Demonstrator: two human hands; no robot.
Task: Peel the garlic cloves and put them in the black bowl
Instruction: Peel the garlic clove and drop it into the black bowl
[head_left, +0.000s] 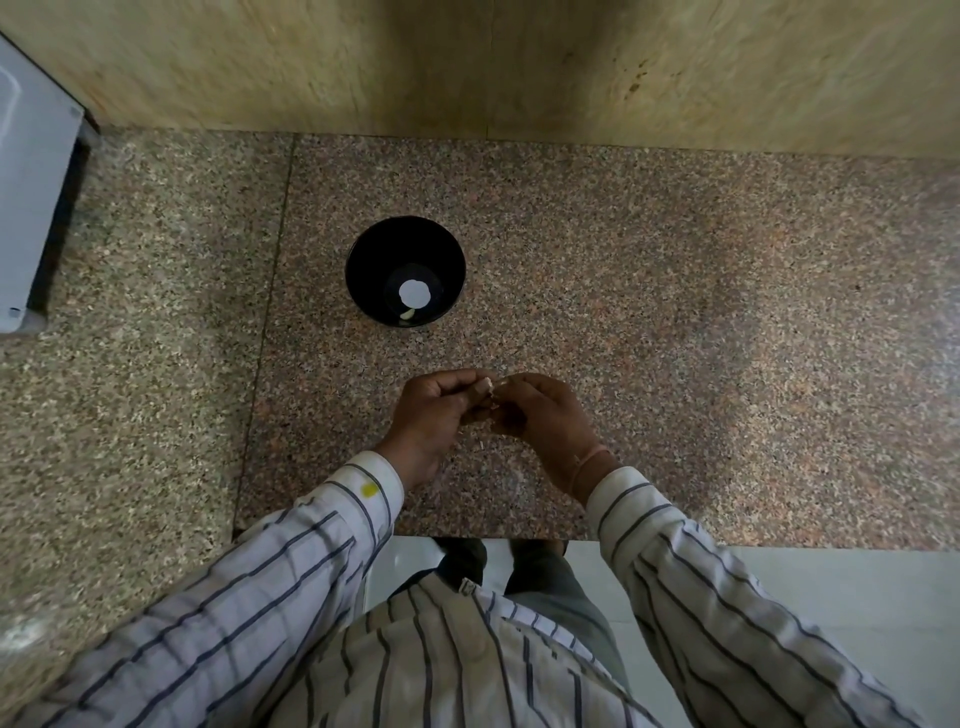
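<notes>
1. Garlic clove (488, 387) sits pinched between the fingertips of both hands, above the granite counter (675, 312).
2. Touching at the fingertips, the left hand (436, 415) and right hand (540, 415) curl their fingers round it.
3. Farther off, slightly left and apart from the hands, stands the black bowl (363, 270), with one peeled clove (408, 314) inside.

Black bowl (371, 270), speckled pink-grey counter (675, 312), navy-striped white sleeves (291, 566).

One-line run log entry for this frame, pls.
phase: peeling | left hand: pinches garlic clove | right hand: pinches same clove | black bowl: one peeled clove inside
</notes>
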